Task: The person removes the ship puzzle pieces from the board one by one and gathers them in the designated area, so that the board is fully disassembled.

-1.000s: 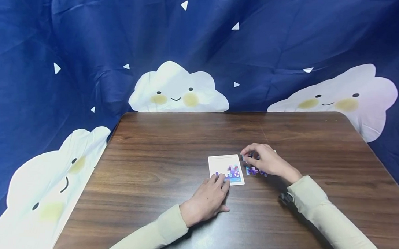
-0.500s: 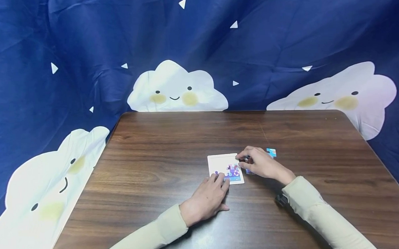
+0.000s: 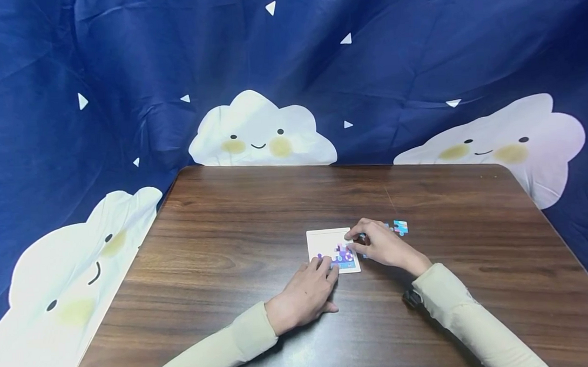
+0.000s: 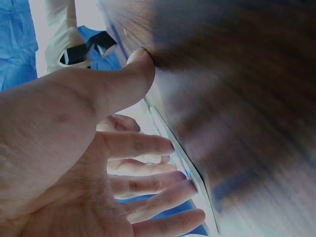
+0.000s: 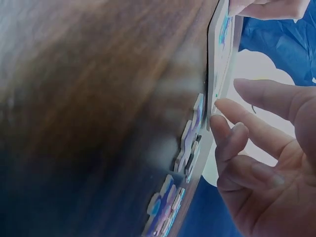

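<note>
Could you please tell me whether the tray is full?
Only partly: the tray shows bare white towards its far edge, and pieces lie outside.

Left hand is resting its fingers on the near edge of a white puzzle board — a purple-and-blue patch showing lower right. Right hand is reaching thumb and forefinger over the board's right edge; grip unclear. Loose puzzle pieces, partly hidden, are lying beyond it on the brown table — cloud-printed blue cloth hanging behind.
</note>
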Tool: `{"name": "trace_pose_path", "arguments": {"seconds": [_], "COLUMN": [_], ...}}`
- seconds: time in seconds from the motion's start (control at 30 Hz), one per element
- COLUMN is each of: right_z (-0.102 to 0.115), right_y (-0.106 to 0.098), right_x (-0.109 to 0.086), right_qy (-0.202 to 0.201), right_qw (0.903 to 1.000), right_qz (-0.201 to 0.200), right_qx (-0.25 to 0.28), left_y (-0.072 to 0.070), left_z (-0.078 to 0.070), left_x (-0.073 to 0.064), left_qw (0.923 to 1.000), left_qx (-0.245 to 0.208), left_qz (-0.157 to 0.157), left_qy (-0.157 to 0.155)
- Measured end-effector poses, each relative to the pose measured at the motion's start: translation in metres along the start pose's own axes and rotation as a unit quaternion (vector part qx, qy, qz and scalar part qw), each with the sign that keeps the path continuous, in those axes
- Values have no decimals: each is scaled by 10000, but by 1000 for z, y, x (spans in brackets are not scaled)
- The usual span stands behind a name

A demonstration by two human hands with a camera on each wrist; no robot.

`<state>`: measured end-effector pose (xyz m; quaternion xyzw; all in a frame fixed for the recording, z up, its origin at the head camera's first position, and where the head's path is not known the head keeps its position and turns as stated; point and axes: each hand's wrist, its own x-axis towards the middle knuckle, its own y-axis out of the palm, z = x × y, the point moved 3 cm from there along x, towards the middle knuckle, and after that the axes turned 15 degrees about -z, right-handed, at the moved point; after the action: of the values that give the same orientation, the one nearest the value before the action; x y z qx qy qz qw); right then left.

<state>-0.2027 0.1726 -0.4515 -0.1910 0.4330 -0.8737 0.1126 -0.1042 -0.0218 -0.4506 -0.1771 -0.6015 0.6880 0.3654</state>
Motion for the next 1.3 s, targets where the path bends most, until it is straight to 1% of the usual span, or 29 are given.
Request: {"name": "trace_pose_path", "arguments": {"seconds": [0.37, 0.67, 1.07, 1.3], "right_z": [4, 6, 4, 6], "right_y": [3, 5, 7, 7], "right_x": [-4, -6, -6, -6], "right_qy": [29, -167, -196, -237], "right_qw": [10000, 9999, 9998, 9997], "right_qz": [70, 5, -38, 12], "right_qx": [-29, -17, -25, -92], "left_y": [0, 0, 0, 0], "left_z": [0, 0, 0, 0], "left_x": [0, 0, 0, 0], "left_qw": [9999, 9998, 9997, 9996], "left_qx": [85, 150, 151, 152], "left_qz": [-69, -122, -194, -221], "left_qy": [51, 91, 82, 84]}}
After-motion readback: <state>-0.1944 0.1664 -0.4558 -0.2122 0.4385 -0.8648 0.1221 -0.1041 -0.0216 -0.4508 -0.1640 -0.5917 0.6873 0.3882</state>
